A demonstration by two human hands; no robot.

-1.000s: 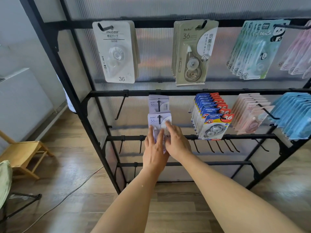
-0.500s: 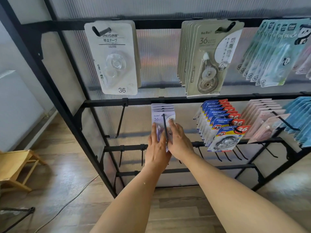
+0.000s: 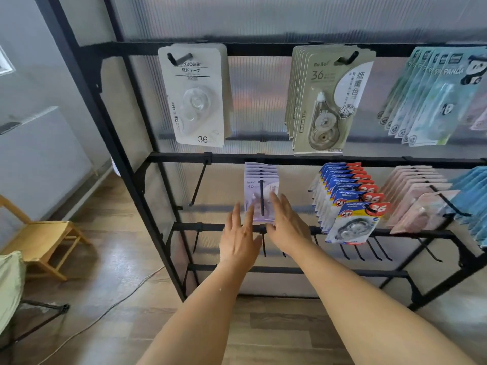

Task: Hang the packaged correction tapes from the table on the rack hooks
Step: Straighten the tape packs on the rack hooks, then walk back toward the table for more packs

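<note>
Several lilac correction tape packs hang in a stack on a black hook of the rack's second bar. My left hand is just below and left of the stack, fingers straight, its fingertips at the front pack's lower left corner. My right hand is at the stack's lower right, fingers spread and straight, the index tip against the front pack. Neither hand grips anything. The table is out of view.
White packs, olive packs and panda packs hang on the top bar. Blue-red packs, pink packs and blue packs hang right of the lilac stack. An empty hook is left of it. A wooden chair stands left.
Both hands let go of the front lilac pack and drew back slightly downward with fingers opening. That pack slid back against the stack on the hook. The camera moved closer.
</note>
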